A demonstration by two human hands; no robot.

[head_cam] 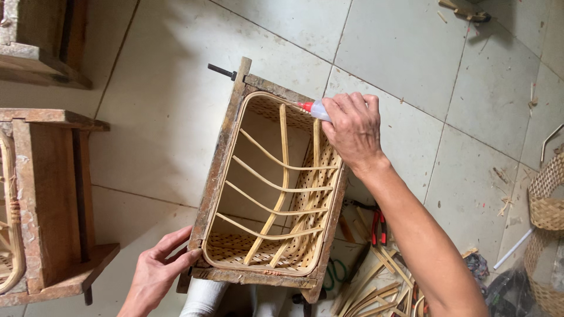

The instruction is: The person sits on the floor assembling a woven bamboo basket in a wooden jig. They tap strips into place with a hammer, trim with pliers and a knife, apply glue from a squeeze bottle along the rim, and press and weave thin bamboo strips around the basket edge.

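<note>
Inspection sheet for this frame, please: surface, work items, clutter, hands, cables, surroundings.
Surface: pale tiled floor, strewn with shavings.
Job's things: wooden mould frame holding a woven basket with bent cane ribs; small red-tipped squeeze bottle at the far rim.
Clutter: cane strips, red-handled pliers.
Hands: right hand grips the bottle; left hand steadies the frame's near corner.
Cables: nothing seen.
Surroundings: wooden frames to the left, woven baskets at right.

The right hand (354,129) pinched a small red-tipped glue bottle (314,110) against the woven basket (276,246) inside its wooden frame (218,161), while the left hand (157,273) steadied the frame's lower corner.
</note>
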